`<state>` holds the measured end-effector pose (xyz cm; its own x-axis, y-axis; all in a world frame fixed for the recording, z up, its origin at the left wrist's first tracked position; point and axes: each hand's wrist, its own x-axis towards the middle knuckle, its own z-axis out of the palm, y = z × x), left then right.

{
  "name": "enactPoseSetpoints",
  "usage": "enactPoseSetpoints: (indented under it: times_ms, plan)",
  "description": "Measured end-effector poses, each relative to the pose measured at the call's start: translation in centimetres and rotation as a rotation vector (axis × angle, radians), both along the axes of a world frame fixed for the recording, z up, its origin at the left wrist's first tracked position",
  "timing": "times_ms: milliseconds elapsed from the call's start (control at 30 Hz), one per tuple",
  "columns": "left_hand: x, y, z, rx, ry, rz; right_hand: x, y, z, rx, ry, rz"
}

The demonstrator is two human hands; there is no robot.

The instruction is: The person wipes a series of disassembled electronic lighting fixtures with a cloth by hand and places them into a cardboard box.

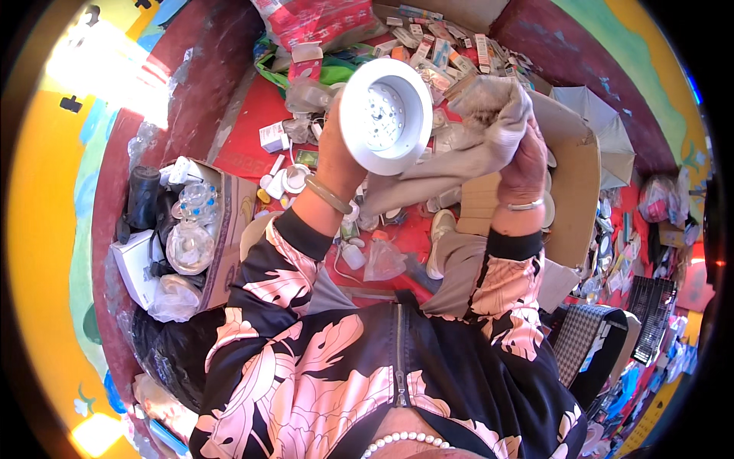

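Note:
A round white downlight [386,115], with a wide rim and small dots across its recessed face, is in my left hand [336,157]. The fingers of that hand wrap round its far side and are mostly hidden behind it. To the right, my right hand [526,164] grips a bunched beige cloth [485,138] with a dark, dirty patch near its top. One end of the cloth hangs down to the left, passing below the downlight. Both hands are raised in front of me, over a red floor covering strewn with small items.
An open cardboard box [572,176] stands at the right beside my right hand. Another carton [225,229] on the left holds wrapped clear and white items. Many small boxes [440,53] are heaped at the far side, near a red plastic bag [321,27]. A crumpled plastic bag [384,260] lies near my shoe [440,241].

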<state>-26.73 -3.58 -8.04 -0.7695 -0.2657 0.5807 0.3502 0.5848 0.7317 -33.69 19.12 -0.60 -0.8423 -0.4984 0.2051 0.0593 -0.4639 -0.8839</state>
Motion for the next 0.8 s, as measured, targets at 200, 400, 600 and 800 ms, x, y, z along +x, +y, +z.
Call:
enactPoseSetpoints:
  times_ms: [200,400,600,800]
  plan:
    - [-0.2,-1.3,0.6,1.546,0.053,-0.650,-0.9,1.4,1.0,0.106,-0.151,-0.493]
    - [-0.3,-0.7,0.9,1.656,0.017,-0.693,1.8,-0.7,3.8,-0.163,-0.124,-0.335]
    - [0.0,0.7,1.6,1.588,-0.071,-0.749,5.4,-6.1,1.8,0.222,0.392,-0.283]
    - [-1.7,0.3,-1.7,0.367,-0.057,-0.261,5.4,-7.8,-0.7,1.029,1.099,-0.307]
